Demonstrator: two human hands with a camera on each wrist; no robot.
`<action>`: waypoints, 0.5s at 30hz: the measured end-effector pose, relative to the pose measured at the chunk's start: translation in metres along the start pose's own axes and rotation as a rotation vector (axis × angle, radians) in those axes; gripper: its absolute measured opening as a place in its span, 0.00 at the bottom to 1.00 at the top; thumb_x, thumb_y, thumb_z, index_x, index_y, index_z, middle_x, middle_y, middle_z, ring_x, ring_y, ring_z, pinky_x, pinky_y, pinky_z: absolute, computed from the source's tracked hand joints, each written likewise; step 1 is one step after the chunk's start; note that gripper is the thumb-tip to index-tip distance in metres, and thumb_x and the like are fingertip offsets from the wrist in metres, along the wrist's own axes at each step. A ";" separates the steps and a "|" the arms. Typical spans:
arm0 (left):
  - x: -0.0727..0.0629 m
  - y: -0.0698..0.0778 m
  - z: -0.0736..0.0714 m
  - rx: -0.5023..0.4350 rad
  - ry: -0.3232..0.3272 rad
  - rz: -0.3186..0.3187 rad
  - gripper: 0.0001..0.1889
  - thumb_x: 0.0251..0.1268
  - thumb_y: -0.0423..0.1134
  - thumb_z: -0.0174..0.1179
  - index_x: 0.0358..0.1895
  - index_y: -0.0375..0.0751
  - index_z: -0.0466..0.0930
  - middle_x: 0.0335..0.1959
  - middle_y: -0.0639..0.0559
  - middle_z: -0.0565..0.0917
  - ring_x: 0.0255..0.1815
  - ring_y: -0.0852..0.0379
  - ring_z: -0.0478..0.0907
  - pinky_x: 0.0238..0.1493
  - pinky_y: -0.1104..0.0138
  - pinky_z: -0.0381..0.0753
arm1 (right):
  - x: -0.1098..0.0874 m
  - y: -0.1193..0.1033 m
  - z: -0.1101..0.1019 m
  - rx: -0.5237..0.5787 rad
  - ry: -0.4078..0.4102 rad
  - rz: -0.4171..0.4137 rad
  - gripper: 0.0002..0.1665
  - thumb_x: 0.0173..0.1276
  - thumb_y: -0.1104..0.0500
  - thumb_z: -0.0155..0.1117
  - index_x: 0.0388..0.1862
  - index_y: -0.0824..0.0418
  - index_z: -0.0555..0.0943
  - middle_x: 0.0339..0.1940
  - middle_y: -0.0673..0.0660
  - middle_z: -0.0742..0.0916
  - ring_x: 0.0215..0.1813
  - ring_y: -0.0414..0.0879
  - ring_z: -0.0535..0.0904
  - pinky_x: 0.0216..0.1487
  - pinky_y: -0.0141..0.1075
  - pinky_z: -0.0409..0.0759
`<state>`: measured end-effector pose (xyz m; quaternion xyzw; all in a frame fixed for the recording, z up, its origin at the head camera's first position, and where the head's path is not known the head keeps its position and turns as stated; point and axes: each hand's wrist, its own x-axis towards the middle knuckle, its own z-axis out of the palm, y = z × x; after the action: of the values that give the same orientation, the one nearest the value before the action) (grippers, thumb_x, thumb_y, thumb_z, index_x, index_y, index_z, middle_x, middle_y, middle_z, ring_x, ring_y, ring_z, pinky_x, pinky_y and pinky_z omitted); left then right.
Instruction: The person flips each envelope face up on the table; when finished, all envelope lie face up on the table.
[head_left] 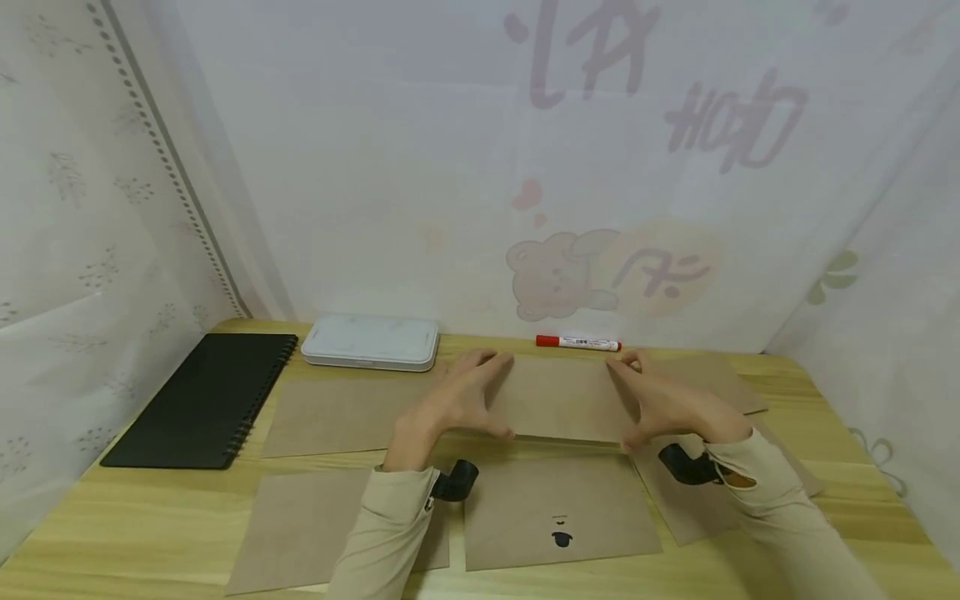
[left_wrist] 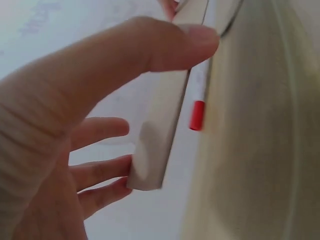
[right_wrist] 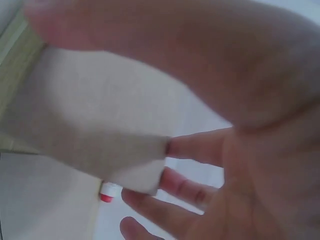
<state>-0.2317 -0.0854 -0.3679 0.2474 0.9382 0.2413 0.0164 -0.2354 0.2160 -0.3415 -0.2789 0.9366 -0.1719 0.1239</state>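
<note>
Between my two hands is a flat brown kraft-paper rectangle (head_left: 564,400); I cannot tell whether it is a sheet or a thin booklet. My left hand (head_left: 459,398) grips its left end, thumb at the near edge and fingers at the far one. On the right end, my right hand (head_left: 670,402) holds it the same way. The left wrist view shows the rectangle (left_wrist: 160,130) nearly edge-on, raised off the table. Just below it on the table lies another brown rectangle (head_left: 525,508) with a small dark printed figure.
More brown rectangles lie at the left (head_left: 330,412) and right (head_left: 693,508). A black spiral notebook (head_left: 198,400) is at far left. A white case (head_left: 371,340) and a red-capped marker (head_left: 579,342) sit along the back. Behind the wooden table (head_left: 135,517) hangs a printed white curtain (head_left: 390,183).
</note>
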 end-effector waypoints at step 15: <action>-0.015 0.028 -0.014 -0.051 -0.092 0.061 0.54 0.31 0.50 0.77 0.70 0.47 0.60 0.64 0.47 0.64 0.68 0.46 0.55 0.62 0.35 0.43 | -0.046 -0.017 0.010 0.140 0.059 0.083 0.71 0.34 0.51 0.82 0.70 0.73 0.50 0.62 0.69 0.55 0.60 0.67 0.60 0.51 0.54 0.69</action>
<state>-0.2084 -0.0776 -0.3437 0.2860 0.9222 0.2538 0.0583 -0.1863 0.2267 -0.3380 -0.2252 0.9363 -0.2400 0.1226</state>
